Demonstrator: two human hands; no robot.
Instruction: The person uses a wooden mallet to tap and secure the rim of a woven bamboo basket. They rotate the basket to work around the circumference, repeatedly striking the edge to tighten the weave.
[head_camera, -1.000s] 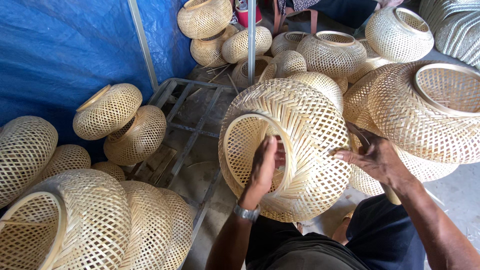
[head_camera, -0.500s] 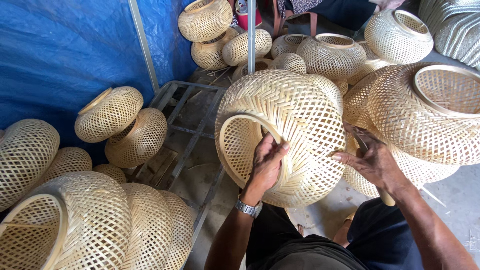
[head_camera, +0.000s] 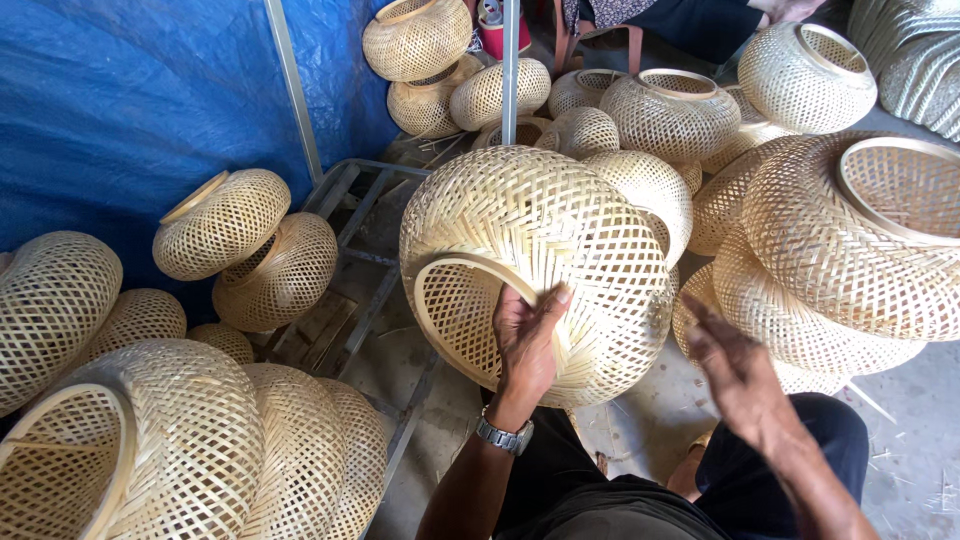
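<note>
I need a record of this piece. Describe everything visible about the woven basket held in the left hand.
The woven basket is a pale, straw-coloured, rounded shell of open lattice weave, seemingly bamboo strips, with a smooth flat hoop around its round opening. It is tipped so the opening faces down-left toward the wearer. The left hand grips its rim, thumb outside. The right hand hovers beside it, apart. More baskets crowd behind it.

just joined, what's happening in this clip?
A person is holding up a round woven bamboo basket. The left hand grips the rim of its opening, thumb over the edge. The right hand is open and off the basket, beside its lower right side. Many similar woven baskets are piled all around, with a blue tarp to the left.
</note>
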